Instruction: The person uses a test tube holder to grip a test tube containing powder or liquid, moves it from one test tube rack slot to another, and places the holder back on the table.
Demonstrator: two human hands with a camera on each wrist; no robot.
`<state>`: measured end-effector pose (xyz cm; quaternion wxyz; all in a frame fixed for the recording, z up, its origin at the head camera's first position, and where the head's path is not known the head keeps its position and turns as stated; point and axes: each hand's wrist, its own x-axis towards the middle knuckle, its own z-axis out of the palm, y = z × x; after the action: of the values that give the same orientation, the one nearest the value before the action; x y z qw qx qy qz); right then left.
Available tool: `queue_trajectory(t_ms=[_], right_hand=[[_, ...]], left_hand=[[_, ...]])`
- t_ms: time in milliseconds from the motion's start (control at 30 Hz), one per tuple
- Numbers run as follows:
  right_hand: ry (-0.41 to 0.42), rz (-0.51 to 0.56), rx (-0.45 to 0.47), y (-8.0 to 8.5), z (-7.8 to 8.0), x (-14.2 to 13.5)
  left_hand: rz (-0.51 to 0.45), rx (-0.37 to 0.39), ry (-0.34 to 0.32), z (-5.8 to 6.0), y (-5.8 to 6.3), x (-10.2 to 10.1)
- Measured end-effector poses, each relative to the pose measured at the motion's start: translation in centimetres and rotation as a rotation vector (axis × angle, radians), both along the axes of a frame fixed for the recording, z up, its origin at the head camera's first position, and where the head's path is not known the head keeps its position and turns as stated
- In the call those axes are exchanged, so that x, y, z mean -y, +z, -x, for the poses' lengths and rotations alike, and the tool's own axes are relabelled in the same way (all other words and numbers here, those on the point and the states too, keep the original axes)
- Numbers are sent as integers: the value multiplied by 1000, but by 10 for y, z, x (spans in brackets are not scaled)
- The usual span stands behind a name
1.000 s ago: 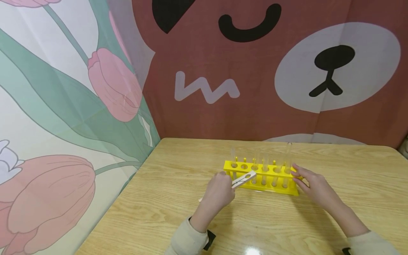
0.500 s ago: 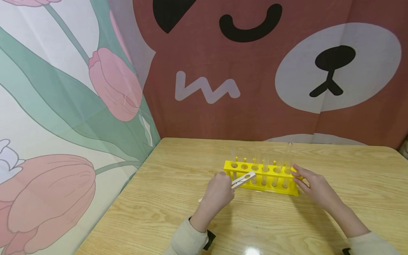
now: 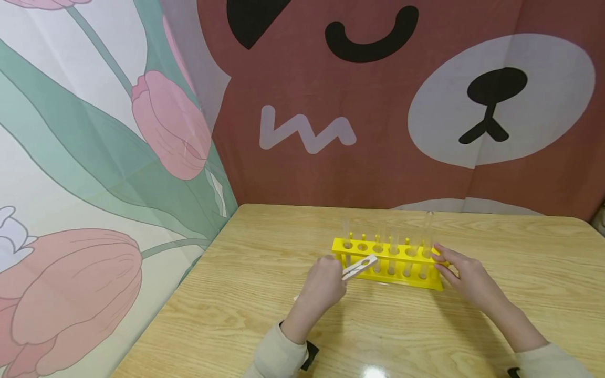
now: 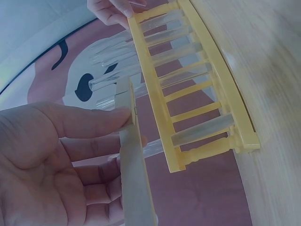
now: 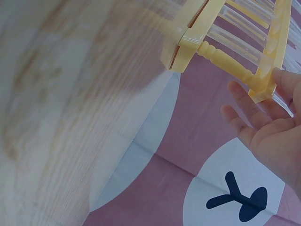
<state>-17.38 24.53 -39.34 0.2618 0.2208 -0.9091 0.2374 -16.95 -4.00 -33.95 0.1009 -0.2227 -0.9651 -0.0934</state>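
Observation:
My left hand (image 3: 323, 283) pinches a wooden test tube clamp (image 4: 134, 165) between thumb and fingers. The clamp's forked tip slants up and right, overlapping the front of a yellow test tube rack (image 3: 402, 252) in the head view. Clear test tubes (image 4: 202, 129) stand in most of the rack's holes; the second hole from the left has none. One tube at the right end, a tall one, rises above the others. My right hand (image 3: 472, 278) grips the rack's right end, with the thumb (image 5: 287, 82) and fingers at the end of the upper bar.
The rack stands on a wood-grain table (image 3: 227, 315), toward its back edge. Behind it hangs a brown cloth (image 3: 302, 178) with a bear face. A tulip-patterned cloth (image 3: 94, 157) borders the left side.
The clamp's tip has shifted very slightly toward the left with my left hand. My right hand and the rack stay where they were.

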Motion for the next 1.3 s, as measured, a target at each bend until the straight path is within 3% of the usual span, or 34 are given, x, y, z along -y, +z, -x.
queue_trajectory(t_ms=[1300], right_hand=[[-9,-9,8,1,0,1]], left_hand=[[52,-14,8,2,-8,3]])
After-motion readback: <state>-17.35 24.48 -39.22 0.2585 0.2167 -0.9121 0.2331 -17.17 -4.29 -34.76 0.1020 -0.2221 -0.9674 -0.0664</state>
